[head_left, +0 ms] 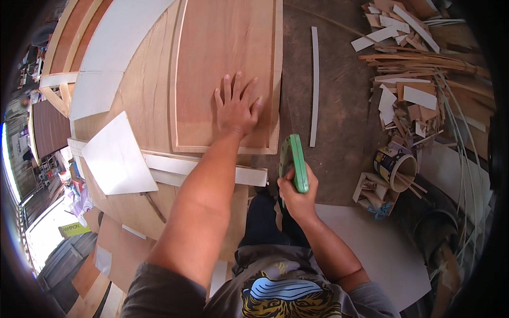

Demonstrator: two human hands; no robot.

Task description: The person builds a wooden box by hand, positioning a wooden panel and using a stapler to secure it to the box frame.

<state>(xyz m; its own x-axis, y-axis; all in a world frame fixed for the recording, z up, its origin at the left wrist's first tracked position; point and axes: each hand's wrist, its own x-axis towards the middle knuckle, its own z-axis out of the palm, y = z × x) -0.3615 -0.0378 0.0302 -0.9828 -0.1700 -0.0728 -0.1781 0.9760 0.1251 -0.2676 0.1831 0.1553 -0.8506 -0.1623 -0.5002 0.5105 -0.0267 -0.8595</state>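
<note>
My left hand (237, 112) lies flat with fingers spread on a framed wooden panel (225, 45), which has a raised pale rim around a reddish-brown face. Beside the panel's right edge, near its lower corner, my right hand (301, 197) is wrapped around the green handle of a handsaw (298, 161). The saw's blade is seen nearly edge-on, a thin dark line along the panel's side, so its teeth cannot be made out. Under the panel is a larger plywood sheet (143, 58). A white-faced strip of board (249, 176) runs below the panel's near edge.
A narrow white strip (314, 87) lies on the brown floor (339, 106) to the right. Wood offcuts (419, 100) are heaped farther right, near a tipped bucket (395, 167) holding sticks. A white square board (119, 156) rests on the plywood at left.
</note>
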